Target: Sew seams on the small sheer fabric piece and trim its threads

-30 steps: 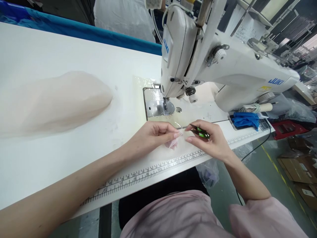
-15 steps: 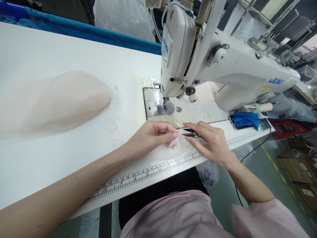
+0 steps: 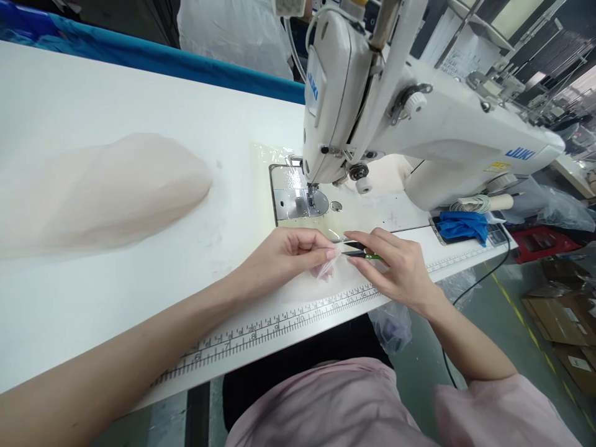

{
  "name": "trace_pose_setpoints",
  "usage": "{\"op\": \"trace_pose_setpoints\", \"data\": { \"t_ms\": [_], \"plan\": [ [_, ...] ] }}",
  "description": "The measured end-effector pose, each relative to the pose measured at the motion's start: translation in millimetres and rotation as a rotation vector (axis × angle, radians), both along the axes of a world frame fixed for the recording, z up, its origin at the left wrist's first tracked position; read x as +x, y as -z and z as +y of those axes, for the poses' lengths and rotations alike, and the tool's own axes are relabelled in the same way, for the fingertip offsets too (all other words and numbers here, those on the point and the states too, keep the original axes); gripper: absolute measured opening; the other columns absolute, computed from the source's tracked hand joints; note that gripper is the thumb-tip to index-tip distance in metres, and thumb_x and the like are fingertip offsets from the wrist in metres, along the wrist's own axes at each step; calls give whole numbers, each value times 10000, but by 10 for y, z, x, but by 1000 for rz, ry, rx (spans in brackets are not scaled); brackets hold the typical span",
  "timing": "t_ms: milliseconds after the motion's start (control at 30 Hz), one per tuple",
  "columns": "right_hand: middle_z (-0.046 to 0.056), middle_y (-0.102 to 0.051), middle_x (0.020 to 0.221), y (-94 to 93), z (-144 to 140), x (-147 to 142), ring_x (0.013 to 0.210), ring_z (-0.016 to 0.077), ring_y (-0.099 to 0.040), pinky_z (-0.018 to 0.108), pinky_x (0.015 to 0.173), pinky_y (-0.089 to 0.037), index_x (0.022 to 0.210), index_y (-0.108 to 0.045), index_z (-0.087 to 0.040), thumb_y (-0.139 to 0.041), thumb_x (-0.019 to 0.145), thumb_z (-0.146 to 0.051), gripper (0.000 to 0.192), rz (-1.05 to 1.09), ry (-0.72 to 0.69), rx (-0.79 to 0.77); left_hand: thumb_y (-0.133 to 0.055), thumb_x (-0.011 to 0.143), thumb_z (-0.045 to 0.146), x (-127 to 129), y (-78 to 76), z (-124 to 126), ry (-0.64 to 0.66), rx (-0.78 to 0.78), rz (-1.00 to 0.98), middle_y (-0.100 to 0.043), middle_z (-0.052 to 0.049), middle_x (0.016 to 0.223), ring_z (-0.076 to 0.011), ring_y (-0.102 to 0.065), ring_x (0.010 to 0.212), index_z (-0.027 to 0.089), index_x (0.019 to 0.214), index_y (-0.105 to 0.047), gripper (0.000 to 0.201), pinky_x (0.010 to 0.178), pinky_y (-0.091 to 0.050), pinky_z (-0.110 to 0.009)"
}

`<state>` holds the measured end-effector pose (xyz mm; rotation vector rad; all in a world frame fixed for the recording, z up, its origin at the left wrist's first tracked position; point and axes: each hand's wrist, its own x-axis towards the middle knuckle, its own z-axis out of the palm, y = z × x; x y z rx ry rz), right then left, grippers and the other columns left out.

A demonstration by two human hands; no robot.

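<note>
The person is wearing a pale pink short-sleeved garment, its loose fabric showing along the bottom edge of the head view. Both forearms are showing bare from sleeve to wrist. The left hand and right hand are wearing no gloves, rings or wristbands that can be seen.

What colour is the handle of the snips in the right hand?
Green, with dark blades: the thread snips in the right hand, head view.
</note>
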<state>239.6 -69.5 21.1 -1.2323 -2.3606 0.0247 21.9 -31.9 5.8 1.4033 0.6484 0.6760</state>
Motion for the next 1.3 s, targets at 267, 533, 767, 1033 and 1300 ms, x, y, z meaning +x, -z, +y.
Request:
{"op": "trace_pose_setpoints", "data": {
  "t_ms": [267, 533, 767, 1033, 1300],
  "plan": [
    [1, -619, 785, -12, -5, -5, 596, 85, -505, 218, 516, -368, 1175, -626, -158, -569, 912, -311, 309, 0, -9, 2, -598, 883, 320, -7, -4, 2, -4, 15, 14, -651, 16, 645, -107, -618, 648, 181, 727, -670, 221, 717, -504, -250],
    [4, -625, 791, 0, -2, -8, 602, 91, -519, 220, 522, -380, 1177, -622, -171, -545, 922, -332, 311, -25, 2, 5, -595, 878, 334, -1, -22, -6, -10, 14, 30, -653, 8, 645, -121, -619, 653, 181, 731, -671, 225, 734, -511, -275],
    [7, -622, 785, -15, 2, -11, 593, 92, -513, 218, 521, -375, 1162, -631, -153, -561, 913, -312, 304, -26, -10, 19, -597, 876, 318, 4, -39, -4, -17, 10, 37, -649, 7, 640, -121, -617, 645, 176, 721, -668, 221, 721, -512, -271],
    [2, -619, 789, -7, -2, -3, 593, 85, -512, 212, 519, -373, 1173, -624, -175, -545, 921, -325, 304, -37, -6, 23, -593, 884, 318, 2, -31, -7, -8, 13, 30, -648, 11, 640, -115, -616, 647, 174, 724, -666, 227, 721, -505, -257],
    [5, -616, 785, -7, 8, -1, 597, 90, -510, 220, 525, -373, 1175, -621, -171, -547, 920, -328, 308, -49, -2, 39, -591, 885, 333, -6, -8, -3, -6, 22, 35, -651, 11, 647, -115, -619, 652, 178, 731, -667, 232, 724, -502, -257]
  ]
}}
